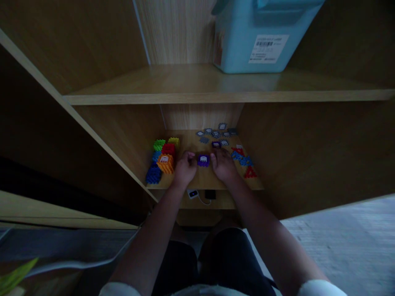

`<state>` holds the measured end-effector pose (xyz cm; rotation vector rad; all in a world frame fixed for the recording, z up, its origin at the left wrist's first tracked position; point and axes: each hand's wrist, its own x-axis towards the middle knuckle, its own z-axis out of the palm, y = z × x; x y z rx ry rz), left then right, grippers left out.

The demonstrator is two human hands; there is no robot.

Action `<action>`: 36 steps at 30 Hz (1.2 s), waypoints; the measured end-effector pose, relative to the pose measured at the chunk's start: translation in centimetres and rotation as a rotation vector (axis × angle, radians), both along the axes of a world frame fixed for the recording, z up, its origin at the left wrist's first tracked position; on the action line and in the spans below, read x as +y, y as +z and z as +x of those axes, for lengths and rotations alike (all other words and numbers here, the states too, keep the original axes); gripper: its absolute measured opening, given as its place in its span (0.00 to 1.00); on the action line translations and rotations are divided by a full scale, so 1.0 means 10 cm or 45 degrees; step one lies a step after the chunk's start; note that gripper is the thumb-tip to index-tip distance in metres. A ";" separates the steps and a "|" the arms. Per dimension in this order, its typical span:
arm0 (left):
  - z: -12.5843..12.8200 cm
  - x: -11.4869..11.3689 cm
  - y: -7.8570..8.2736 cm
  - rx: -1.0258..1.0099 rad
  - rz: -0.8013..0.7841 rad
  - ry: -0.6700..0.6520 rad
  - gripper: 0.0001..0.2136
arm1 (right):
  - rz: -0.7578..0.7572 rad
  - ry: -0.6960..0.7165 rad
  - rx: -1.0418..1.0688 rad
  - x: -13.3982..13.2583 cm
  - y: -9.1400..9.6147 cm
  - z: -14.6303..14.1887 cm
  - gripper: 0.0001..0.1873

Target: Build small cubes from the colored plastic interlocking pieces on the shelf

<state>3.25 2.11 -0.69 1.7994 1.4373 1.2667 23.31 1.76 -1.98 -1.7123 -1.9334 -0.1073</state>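
Observation:
A purple stack of toothed plastic tiles (203, 160) with a pale label on top lies on the lower shelf between my hands. My left hand (186, 168) is just left of the stack, its fingers curled; whether anything is inside them is hidden. My right hand (224, 165) is on the stack's other side, thumb apart from the fingers. Its fingertips reach to another purple tile (216, 144) behind, seemingly at its near edge; the exact contact is hard to see. Several grey toothed tiles (215, 134) with pale labels lie scattered farther back.
Stacks of orange (166, 163), red (168, 149) and dark blue tiles (153, 174) stand at the left. Blue tiles (242, 158) and a red triangular piece (250, 172) lie right. A light-blue bin (257, 41) sits on the upper shelf (185, 84). A cabled device (193, 194) lies below.

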 end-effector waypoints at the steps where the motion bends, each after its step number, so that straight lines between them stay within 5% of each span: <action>1: 0.00 0.00 0.00 -0.005 0.000 -0.003 0.08 | -0.013 -0.011 -0.028 0.02 -0.02 0.00 0.32; 9: -0.01 -0.02 0.03 0.005 0.005 0.011 0.08 | -0.087 -0.360 -0.071 0.00 -0.08 -0.03 0.34; 16: -0.01 -0.01 0.04 -0.013 -0.008 0.005 0.09 | -0.176 -0.126 -0.063 0.10 -0.05 -0.02 0.35; 22: -0.01 -0.02 0.04 -0.012 -0.011 0.006 0.08 | -0.039 -0.071 -0.028 0.09 -0.05 0.05 0.26; 36: 0.00 -0.03 0.07 0.009 -0.002 0.015 0.08 | -0.050 -0.062 0.025 0.04 0.02 0.09 0.16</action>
